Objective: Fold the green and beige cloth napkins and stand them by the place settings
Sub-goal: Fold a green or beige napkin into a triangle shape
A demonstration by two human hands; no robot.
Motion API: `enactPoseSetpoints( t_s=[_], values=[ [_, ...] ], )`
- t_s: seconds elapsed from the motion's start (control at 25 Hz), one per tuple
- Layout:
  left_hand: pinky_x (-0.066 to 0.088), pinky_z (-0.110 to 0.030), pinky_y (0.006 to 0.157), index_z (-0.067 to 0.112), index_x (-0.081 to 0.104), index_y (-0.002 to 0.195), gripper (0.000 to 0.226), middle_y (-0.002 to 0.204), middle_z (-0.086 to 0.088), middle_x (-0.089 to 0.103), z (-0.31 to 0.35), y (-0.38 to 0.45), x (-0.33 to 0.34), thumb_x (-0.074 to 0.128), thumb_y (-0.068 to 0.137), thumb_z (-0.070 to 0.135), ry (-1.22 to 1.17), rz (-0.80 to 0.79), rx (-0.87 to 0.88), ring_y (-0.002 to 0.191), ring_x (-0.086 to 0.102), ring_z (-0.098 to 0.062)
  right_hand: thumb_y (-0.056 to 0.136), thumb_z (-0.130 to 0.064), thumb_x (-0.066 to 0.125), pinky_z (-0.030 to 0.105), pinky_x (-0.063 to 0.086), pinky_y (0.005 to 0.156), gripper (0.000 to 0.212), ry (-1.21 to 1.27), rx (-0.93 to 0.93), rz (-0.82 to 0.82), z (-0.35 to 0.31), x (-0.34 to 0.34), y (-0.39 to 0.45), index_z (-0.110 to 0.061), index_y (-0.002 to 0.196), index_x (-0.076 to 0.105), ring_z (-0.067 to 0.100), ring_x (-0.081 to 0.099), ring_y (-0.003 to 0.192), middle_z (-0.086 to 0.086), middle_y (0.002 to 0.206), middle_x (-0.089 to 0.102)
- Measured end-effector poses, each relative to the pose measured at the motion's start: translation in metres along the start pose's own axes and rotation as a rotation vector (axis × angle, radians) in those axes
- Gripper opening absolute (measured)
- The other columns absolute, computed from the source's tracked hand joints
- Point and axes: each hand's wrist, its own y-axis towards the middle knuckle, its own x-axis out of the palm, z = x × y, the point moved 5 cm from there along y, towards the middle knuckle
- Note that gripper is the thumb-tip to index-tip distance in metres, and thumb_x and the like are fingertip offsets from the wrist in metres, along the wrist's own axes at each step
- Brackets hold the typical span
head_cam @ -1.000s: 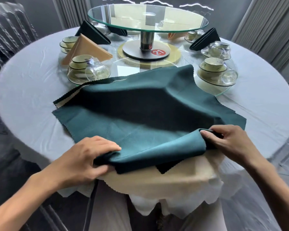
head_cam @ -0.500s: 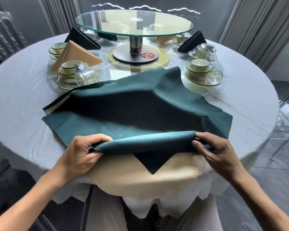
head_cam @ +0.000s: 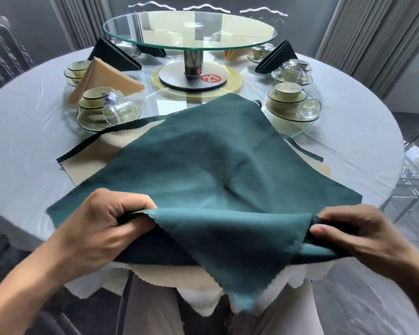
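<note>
Green cloth napkin with the zigzag-cut edge (head_cam: 203,165) is spread over the near side of the round white-clothed table (head_cam: 29,131), and its near edge is pinched at both ends, the left hand (head_cam: 99,228) clamped on one side and the right hand (head_cam: 356,238) clamped on the other, fingers curled round the fabric. A loose corner is left dangling off the table edge toward the lap, so the fold could easily end up skewed if that flap isn't evened out first. More napkins, beige ones (head_cam: 92,155), are stacked underneath, and they could be dragged along or pulled off the table if the green one is tugged hard. The far corner is lying right beside the stacked cream bowls and clear glass cup (head_cam: 293,102), so those could get knocked if the cloth is flicked forward. Nothing is folded properly yet, judging by how it lies.
</note>
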Motion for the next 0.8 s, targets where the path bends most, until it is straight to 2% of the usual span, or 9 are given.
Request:
enactPoseSetpoints(
  t_s=[0.08, 0.2, 0.36, 0.44, 0.52, 0.56, 0.68, 0.76, 0.8],
  values=[
    [0.037, -0.033, 0.048, 0.017, 0.066, 0.072, 0.062, 0.06, -0.007, 0.058, 0.0, 0.008, -0.005, 0.05, 0.082, 0.076, -0.013, -0.061, -0.036, 0.054, 0.052, -0.025, 0.074, -0.063, 0.071, 0.026, 0.025, 0.047, 0.061, 0.058, 0.063, -0.052, -0.004, -0.012, 0.002, -0.003, 0.068, 0.063, 0.009, 0.039, 0.055, 0.002, 0.056, 0.044],
    [0.037, -0.026, 0.047, 0.001, 0.061, 0.073, 0.079, 0.06, -0.001, 0.053, -0.007, 0.049, -0.006, 0.052, 0.077, 0.08, -0.025, -0.156, -0.097, 0.056, 0.046, -0.009, 0.067, -0.067, 0.074, 0.026, 0.027, 0.05, 0.072, 0.048, 0.104, -0.024, -0.011, -0.023, 0.031, 0.004, 0.07, 0.06, 0.013, 0.039, 0.06, 0.004, 0.06, 0.045],
    [0.046, -0.02, 0.046, 0.008, 0.069, 0.065, 0.051, 0.06, 0.003, 0.067, -0.042, 0.114, -0.012, 0.053, 0.094, 0.046, -0.18, 0.034, -0.362, 0.051, 0.059, -0.008, 0.071, -0.066, 0.073, 0.035, 0.034, 0.062, 0.072, 0.099, 0.187, 0.231, 0.012, -0.044, 0.094, 0.004, 0.08, 0.06, 0.022, 0.045, 0.07, 0.013, 0.074, 0.053],
    [0.047, -0.027, 0.056, 0.011, 0.068, 0.073, 0.042, 0.069, -0.002, 0.068, -0.063, 0.138, -0.022, 0.055, 0.098, 0.043, 0.215, 0.172, -0.395, 0.064, 0.062, -0.017, 0.083, -0.049, 0.071, 0.038, 0.041, 0.065, 0.045, -0.054, 0.246, 0.386, 0.029, -0.053, 0.121, -0.005, 0.082, 0.064, 0.025, 0.056, 0.07, 0.009, 0.077, 0.062],
    [0.051, -0.036, 0.074, 0.018, 0.067, 0.094, 0.02, 0.091, -0.006, 0.068, -0.064, 0.139, -0.029, 0.061, 0.094, 0.038, 0.665, 0.344, -0.364, 0.085, 0.064, -0.028, 0.087, -0.029, 0.069, 0.036, 0.05, 0.077, 0.013, -0.433, 0.225, 0.531, 0.03, -0.054, 0.128, -0.018, 0.092, 0.066, 0.024, 0.065, 0.081, 0.002, 0.087, 0.068],
    [0.052, -0.04, 0.08, 0.019, 0.065, 0.103, 0.02, 0.1, -0.006, 0.068, -0.057, 0.133, -0.023, 0.062, 0.091, 0.035, 0.71, 0.358, -0.279, 0.091, 0.064, -0.029, 0.086, -0.024, 0.069, 0.037, 0.051, 0.082, 0.016, -0.53, 0.168, 0.54, 0.026, -0.046, 0.126, -0.019, 0.101, 0.065, 0.023, 0.064, 0.087, 0.002, 0.095, 0.068],
    [0.051, -0.04, 0.082, 0.021, 0.067, 0.106, 0.028, 0.103, 0.004, 0.067, -0.034, 0.086, 0.015, 0.059, 0.085, 0.038, 0.547, 0.073, 0.087, 0.091, 0.062, -0.019, 0.082, -0.021, 0.072, 0.033, 0.046, 0.089, 0.032, -0.565, -0.09, 0.32, 0.017, -0.007, 0.089, -0.02, 0.113, 0.063, 0.018, 0.059, 0.1, -0.003, 0.111, 0.064],
    [0.047, -0.037, 0.085, 0.023, 0.067, 0.114, 0.038, 0.115, 0.009, 0.066, -0.039, 0.04, 0.04, 0.054, 0.08, 0.036, 0.652, -0.138, 0.182, 0.102, 0.06, -0.015, 0.079, -0.03, 0.063, 0.032, 0.043, 0.094, 0.042, -0.638, -0.126, 0.058, 0.033, 0.021, 0.057, -0.025, 0.12, 0.062, 0.014, 0.055, 0.114, -0.01, 0.125, 0.061],
    [0.045, -0.036, 0.089, 0.022, 0.066, 0.12, 0.045, 0.123, 0.007, 0.064, -0.049, 0.022, 0.047, 0.051, 0.079, 0.034, 0.733, -0.187, 0.174, 0.11, 0.058, -0.016, 0.078, -0.033, 0.056, 0.036, 0.043, 0.096, 0.046, -0.721, -0.113, 0.002, 0.045, 0.028, 0.045, -0.027, 0.123, 0.061, 0.015, 0.054, 0.119, -0.01, 0.131, 0.058]
  ],
)
